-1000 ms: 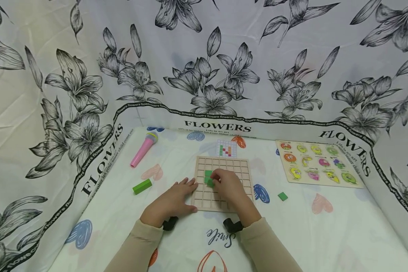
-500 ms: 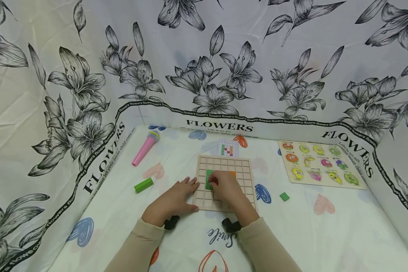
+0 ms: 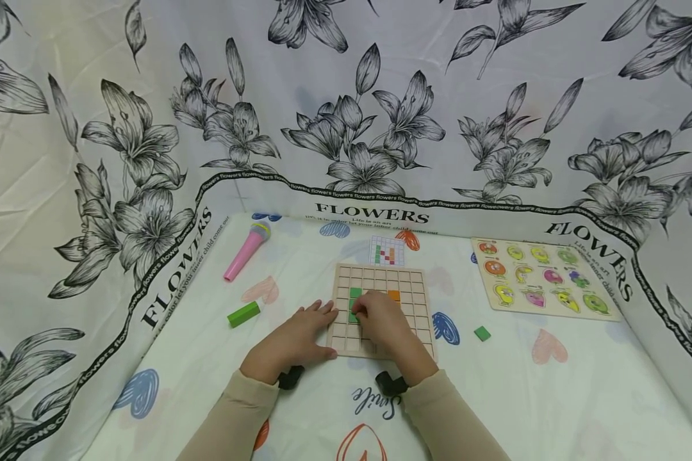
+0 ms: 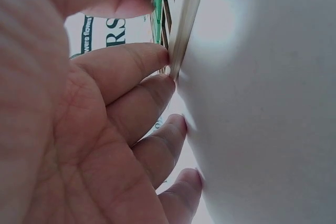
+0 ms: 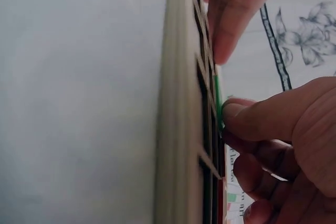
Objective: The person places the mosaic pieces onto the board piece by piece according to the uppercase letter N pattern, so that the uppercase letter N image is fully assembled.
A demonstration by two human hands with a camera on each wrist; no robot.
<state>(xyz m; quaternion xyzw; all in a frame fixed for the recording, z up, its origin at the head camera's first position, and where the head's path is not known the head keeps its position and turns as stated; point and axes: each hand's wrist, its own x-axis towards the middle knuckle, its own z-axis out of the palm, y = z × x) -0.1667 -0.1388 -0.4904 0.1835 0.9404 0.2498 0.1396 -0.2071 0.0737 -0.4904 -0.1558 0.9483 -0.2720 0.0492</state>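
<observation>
A wooden grid board (image 3: 380, 276) lies in the middle of the cloth. Green square tiles (image 3: 355, 292) form a column in its left part, and an orange tile (image 3: 394, 295) sits farther right. My right hand (image 3: 385, 320) bends over the column with thumb and fingertips on a green tile (image 5: 218, 95), covering part of the board. That tile looks level with the board in the right wrist view. My left hand (image 3: 294, 336) rests at the board's left edge, fingers extended, and its fingertips touch the board's side (image 4: 181, 35) in the left wrist view.
A pattern card (image 3: 387, 251) lies behind the board. To the left are a green block (image 3: 243, 314) and a pink toy microphone (image 3: 247, 252). A loose green tile (image 3: 482, 333) lies to the right, with a fruit puzzle board (image 3: 544, 278) beyond it.
The green tile that was tilted in my right fingers now lies in the board's column. My right hand has shifted slightly, uncovering the orange tile. My left hand stays on the board's edge.
</observation>
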